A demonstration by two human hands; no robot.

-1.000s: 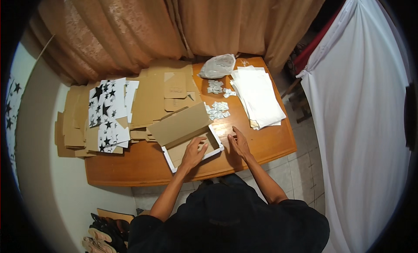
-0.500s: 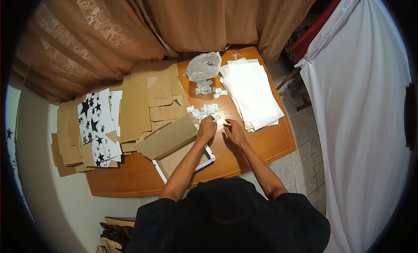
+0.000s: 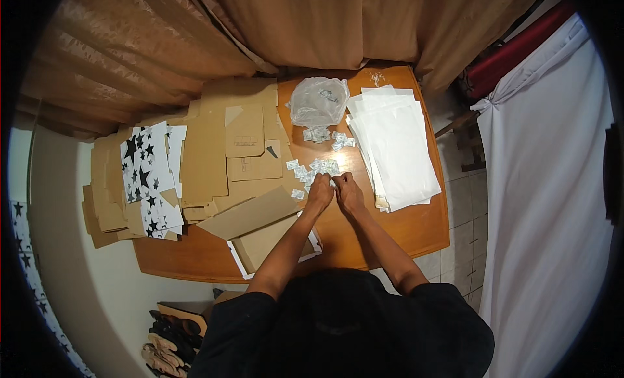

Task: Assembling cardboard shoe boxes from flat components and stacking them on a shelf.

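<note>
My left hand (image 3: pixel 320 193) and my right hand (image 3: pixel 350 195) are close together at the near edge of a loose pile of small whitish sachets (image 3: pixel 321 165). Both hands have their fingers pinched, and the fingertips nearly meet. Whatever lies between them is too small and covered to make out. One single sachet (image 3: pixel 298 194) lies just left of my left hand. Under my left forearm stands an open box (image 3: pixel 258 247), white outside and brown cardboard inside, its lid flap (image 3: pixel 250 212) raised. My forearm hides part of the box.
Two smaller sachet clusters (image 3: pixel 316 135) lie before a clear plastic bag (image 3: pixel 318 104). A stack of white sheets (image 3: pixel 396 147) occupies the table's right side. Flat cardboard pieces (image 3: pixel 205 150) and star-printed white sheets (image 3: pixel 144 160) cover the left. A curtain (image 3: pixel 312 27) hangs behind.
My right hand has moved in beside my left, and its fingers have closed from a looser, spread pose. The whole view has shifted slightly.
</note>
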